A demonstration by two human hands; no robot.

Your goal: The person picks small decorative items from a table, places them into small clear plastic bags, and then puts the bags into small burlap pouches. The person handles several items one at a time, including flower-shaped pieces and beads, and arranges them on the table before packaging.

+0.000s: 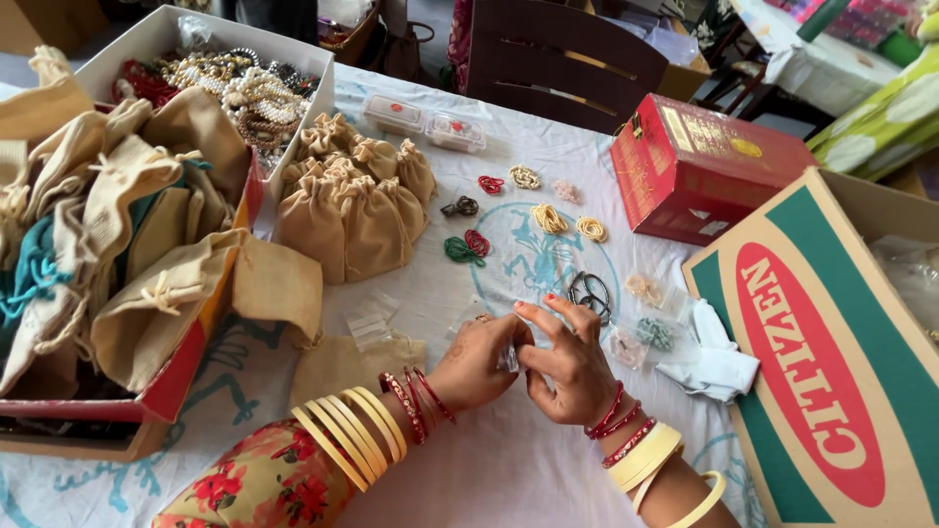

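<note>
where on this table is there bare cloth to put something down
Bare cloth lies in front of the left hand and right hand, toward the near edge of the table. A smaller patch sits between the clear boxes and the red box. It is crowded around the pouches, bead loops and small bags.

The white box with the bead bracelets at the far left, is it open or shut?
Open: the white box has no lid on, and the bead bracelets inside show.

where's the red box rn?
Head view, upper right: the red box lies on the white tablecloth, just above the large cardboard carton and right of the yellow bead loops.
</note>
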